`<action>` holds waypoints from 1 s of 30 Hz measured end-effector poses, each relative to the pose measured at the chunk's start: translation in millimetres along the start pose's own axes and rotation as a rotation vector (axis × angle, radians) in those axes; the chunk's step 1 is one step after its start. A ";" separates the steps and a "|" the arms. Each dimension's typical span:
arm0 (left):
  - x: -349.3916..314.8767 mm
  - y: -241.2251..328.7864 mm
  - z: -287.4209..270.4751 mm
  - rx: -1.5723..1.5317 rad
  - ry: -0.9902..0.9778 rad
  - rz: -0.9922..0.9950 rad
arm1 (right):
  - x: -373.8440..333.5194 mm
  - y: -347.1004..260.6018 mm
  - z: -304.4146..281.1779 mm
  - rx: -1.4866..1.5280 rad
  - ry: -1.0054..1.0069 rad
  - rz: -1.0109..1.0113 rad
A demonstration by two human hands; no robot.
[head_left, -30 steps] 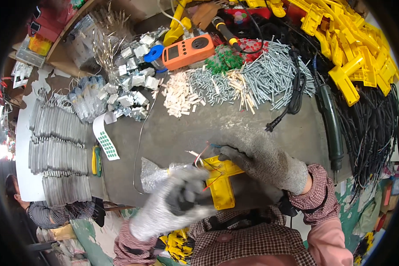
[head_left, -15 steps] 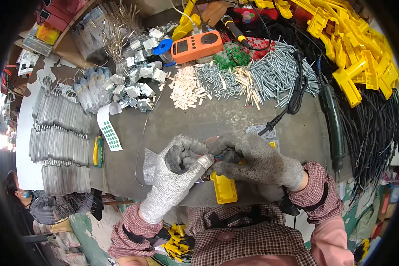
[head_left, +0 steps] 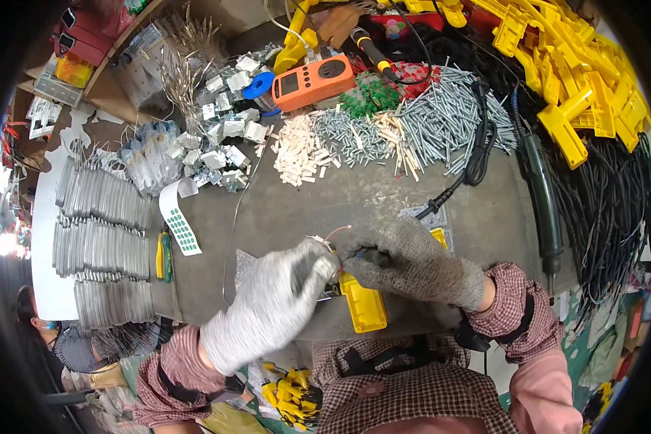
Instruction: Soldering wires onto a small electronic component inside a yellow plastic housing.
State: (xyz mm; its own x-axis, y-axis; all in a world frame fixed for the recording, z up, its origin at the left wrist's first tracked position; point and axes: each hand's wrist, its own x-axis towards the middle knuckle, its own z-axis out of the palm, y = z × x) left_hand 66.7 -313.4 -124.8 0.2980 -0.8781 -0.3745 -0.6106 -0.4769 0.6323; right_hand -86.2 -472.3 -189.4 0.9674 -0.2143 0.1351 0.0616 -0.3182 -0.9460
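Both my hands wear grey knitted gloves and meet over the near part of the bench. My left hand (head_left: 278,286), paler and slightly blurred, has its fingers closed on a thin red wire (head_left: 339,231), whose loose end curves up toward the right. Beside it, my right hand (head_left: 416,260) is closed too; a bit of blue shows at its fingers, but what they pinch is mostly hidden. Below the hands lies a yellow plastic housing (head_left: 367,307) near the bench's front edge, its upper part covered by the fingers.
Bundled metal strips (head_left: 101,242) and green-yellow pliers (head_left: 164,257) lie left. Behind are an orange meter (head_left: 315,83), white pieces (head_left: 300,152) and long screws (head_left: 448,116). An electric screwdriver (head_left: 541,206), black cables (head_left: 607,217) and yellow housings (head_left: 564,134) fill the right. A plug (head_left: 437,206) lies behind my right hand.
My left hand has turned and shifted slightly down and left, its fingers now more closed. The red wire's loose end has come into sight above the fingertips. My right hand stays near the same spot.
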 end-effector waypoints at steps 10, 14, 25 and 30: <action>17.8 1.7 -17.1 0.107 -0.167 0.042 | -0.8 2.5 -0.8 0.047 -0.016 0.051; 12.5 5.3 -12.9 0.744 0.244 0.531 | 1.8 4.4 -1.6 0.000 -0.021 -0.013; 2.1 -14.4 8.1 0.137 0.112 0.255 | 2.1 3.1 -0.8 0.081 -0.037 0.025; 8.0 1.2 -0.9 -0.339 -0.025 -0.108 | 0.3 3.5 -0.4 0.079 -0.002 0.038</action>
State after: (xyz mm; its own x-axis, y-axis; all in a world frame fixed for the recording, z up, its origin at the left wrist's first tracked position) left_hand 69.0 -321.0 -126.4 0.3268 -0.8223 -0.4658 -0.2973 -0.5573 0.7753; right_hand -85.8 -473.8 -192.5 0.9699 -0.2228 0.0979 0.0437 -0.2362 -0.9707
